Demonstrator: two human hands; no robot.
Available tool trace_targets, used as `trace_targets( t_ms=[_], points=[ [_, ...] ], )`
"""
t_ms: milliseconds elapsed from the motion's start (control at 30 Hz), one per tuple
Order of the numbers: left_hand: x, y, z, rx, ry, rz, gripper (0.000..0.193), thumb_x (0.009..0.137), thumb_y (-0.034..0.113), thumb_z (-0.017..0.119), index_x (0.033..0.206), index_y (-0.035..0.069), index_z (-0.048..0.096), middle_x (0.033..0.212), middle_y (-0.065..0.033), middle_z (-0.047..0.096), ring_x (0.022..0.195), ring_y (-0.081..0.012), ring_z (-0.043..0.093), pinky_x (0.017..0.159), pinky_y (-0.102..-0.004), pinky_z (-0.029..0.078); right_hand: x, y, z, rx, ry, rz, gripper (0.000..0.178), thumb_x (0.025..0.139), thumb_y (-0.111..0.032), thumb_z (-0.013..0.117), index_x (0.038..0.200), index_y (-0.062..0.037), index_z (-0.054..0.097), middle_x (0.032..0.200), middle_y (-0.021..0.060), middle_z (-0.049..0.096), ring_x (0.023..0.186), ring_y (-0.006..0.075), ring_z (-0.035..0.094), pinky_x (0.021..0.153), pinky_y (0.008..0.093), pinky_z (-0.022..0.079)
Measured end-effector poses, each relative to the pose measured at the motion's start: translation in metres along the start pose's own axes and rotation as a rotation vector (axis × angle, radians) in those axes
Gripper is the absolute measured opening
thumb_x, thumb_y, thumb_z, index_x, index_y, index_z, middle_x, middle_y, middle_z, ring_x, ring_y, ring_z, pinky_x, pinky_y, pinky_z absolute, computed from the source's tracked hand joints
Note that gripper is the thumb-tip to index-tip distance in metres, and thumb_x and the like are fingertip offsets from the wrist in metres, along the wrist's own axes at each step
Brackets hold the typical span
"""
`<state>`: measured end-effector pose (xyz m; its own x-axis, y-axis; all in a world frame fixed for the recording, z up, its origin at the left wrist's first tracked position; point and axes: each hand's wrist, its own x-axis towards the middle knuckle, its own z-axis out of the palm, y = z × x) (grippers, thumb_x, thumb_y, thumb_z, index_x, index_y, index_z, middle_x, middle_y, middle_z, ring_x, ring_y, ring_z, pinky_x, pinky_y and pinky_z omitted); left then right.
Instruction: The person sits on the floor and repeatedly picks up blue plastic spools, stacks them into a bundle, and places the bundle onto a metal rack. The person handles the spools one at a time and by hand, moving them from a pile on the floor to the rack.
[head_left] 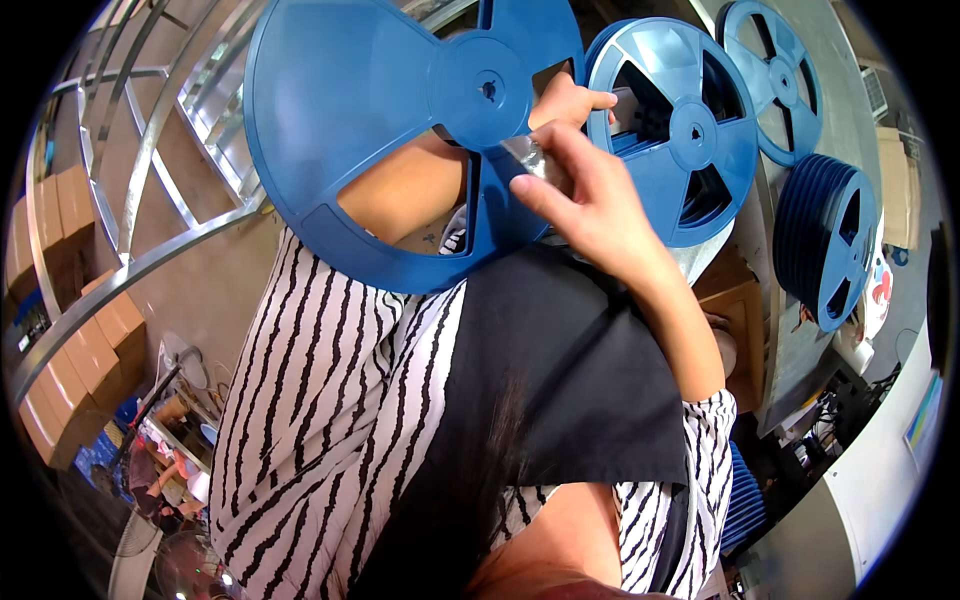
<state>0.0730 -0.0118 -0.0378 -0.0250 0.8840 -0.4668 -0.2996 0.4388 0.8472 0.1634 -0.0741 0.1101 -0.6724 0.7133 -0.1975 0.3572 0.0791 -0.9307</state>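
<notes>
A large blue reel (345,80) stands tilted in front of me, with wide cutouts round its hub. My left forearm runs behind it and shows through the lower cutout. At the reel's right side my left hand (565,103) comes out over the rim, one finger stretched toward a second reel; its grip is partly hidden. My right hand (598,185) pinches a small, shiny, silvery piece (533,157) between thumb and fingers, just in front of the large reel's right edge. The second blue reel (690,133), with something dark wound inside, stands right behind this hand.
Another blue reel (785,85) lies farther back on the grey table (835,60). A stack of blue reels (825,240) leans at the right. Curved metal rails (150,265) rise on the left beside cardboard boxes (95,355). A brown box (735,340) sits below the table edge.
</notes>
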Motion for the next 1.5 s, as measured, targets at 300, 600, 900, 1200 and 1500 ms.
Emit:
trace_targets(
  t_ms=[300,600,900,1200,1500],
  points=[
    [-0.006,0.006,0.007,-0.196,-0.006,-0.029,0.014,0.083,0.011,0.064,0.092,0.000,0.063,0.074,-0.0110,0.066,0.066,-0.0184,0.064,0.063,-0.0316,0.054,0.009,0.004,0.024,-0.011,-0.050,0.011,0.024,0.079,-0.017,0.069,0.091,-0.0022,0.055,0.074,0.0147,0.060,0.069,0.0295,0.062,0.062,0.0365,0.047],
    [-0.003,0.006,0.007,-0.227,-0.054,0.004,0.012,0.083,0.008,0.064,0.092,0.001,0.061,0.074,-0.0100,0.065,0.065,-0.0185,0.062,0.064,-0.0322,0.053,0.013,0.026,0.027,0.226,-0.063,0.059,0.018,0.078,-0.013,0.067,0.089,-0.0029,0.056,0.071,0.0114,0.059,0.064,0.0187,0.059,0.059,0.0316,0.046],
    [-0.004,0.001,0.004,-0.250,-0.039,-0.052,0.016,0.083,0.011,0.065,0.093,0.000,0.060,0.073,-0.0106,0.064,0.067,-0.0197,0.062,0.064,-0.0339,0.054,0.016,0.025,0.031,0.082,-0.038,-0.021,0.023,0.080,-0.020,0.065,0.091,-0.0036,0.055,0.076,0.0160,0.061,0.074,0.0335,0.062,0.064,0.0400,0.047],
    [-0.002,-0.001,0.003,-0.270,-0.081,-0.024,0.021,0.081,0.008,0.065,0.099,0.002,0.054,0.072,-0.0109,0.062,0.066,-0.0209,0.063,0.062,-0.0356,0.055,0.017,0.028,0.034,0.055,0.016,-0.043,0.021,0.077,-0.019,0.064,0.091,-0.0051,0.056,0.075,0.0150,0.061,0.075,0.0333,0.062,0.065,0.0409,0.046],
    [-0.007,0.007,0.000,-0.157,-0.078,-0.068,0.027,0.080,0.007,0.071,0.102,0.002,0.054,0.075,-0.0085,0.062,0.068,-0.0192,0.062,0.062,-0.0316,0.052,0.010,0.050,0.017,0.120,0.176,-0.122,0.022,0.078,-0.018,0.068,0.092,-0.0059,0.057,0.080,0.0138,0.061,0.076,0.0298,0.063,0.067,0.0376,0.047]
  ],
)
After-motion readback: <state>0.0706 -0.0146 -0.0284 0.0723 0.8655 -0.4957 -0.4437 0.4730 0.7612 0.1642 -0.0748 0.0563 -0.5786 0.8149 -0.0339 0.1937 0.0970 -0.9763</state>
